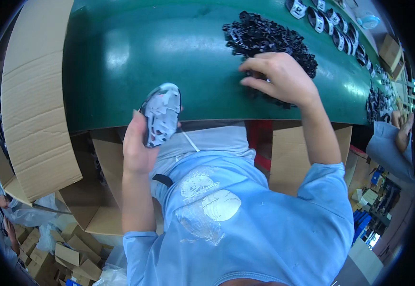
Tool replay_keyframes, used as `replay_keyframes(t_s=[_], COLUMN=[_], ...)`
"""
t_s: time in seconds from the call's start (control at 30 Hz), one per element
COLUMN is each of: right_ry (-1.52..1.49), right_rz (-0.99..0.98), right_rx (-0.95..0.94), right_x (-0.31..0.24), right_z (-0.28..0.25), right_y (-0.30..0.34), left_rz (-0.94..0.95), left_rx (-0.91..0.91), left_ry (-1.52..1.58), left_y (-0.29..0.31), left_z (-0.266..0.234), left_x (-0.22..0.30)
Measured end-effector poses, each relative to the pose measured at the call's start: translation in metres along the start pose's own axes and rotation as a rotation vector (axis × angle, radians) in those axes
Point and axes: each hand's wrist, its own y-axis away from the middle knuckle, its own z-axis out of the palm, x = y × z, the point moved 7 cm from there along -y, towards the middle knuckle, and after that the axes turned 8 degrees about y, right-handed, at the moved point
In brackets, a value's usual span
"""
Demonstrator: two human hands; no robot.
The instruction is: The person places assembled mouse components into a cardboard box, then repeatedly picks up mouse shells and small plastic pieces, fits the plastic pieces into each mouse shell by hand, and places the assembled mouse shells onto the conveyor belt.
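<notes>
Near the table's front edge, my left hand (138, 145) is closed round an oval plastic shell (162, 114). The shell has a whitish, moulded inner side with slots and a dark rim, and stands tilted with that side facing me. Farther right, my right hand (281, 78) is over the near side of a heap of small black plastic clips or brackets (269, 35). Its thumb and forefinger are bent, with their tips apart. Dark pieces show behind and beneath those fingers, and I make out none held. The palm hides part of the heap.
The green table (145, 52) carries rows of black-and-white oval parts (324, 21) at the far right. A tall cardboard flap (38, 95) borders its left side. Open cartons (307, 157) stand below the front edge. Other people sit at far left and right; flattened boxes (76, 255) lie lower left.
</notes>
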Motion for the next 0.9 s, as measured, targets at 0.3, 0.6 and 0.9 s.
replay_keyframes(t_s=[0.3, 0.6, 0.9], right_ry=[-0.008, -0.956, -0.663], right_rz=[0.162, 0.215, 0.029], right_rx=[-0.094, 0.281, 0.570], right_x=[0.009, -0.096, -0.139], right_z=[0.014, 0.016, 0.024], right_y=[0.001, -0.029, -0.049], left_rz=[-0.125, 0.131, 0.461], left_rx=[-0.134, -0.028, -0.039], left_ry=[0.652, 0.416, 0.099], left_y=[0.000, 0.010, 0.027], left_z=[0.011, 0.020, 0.026], left_x=[-0.021, -0.012, -0.004])
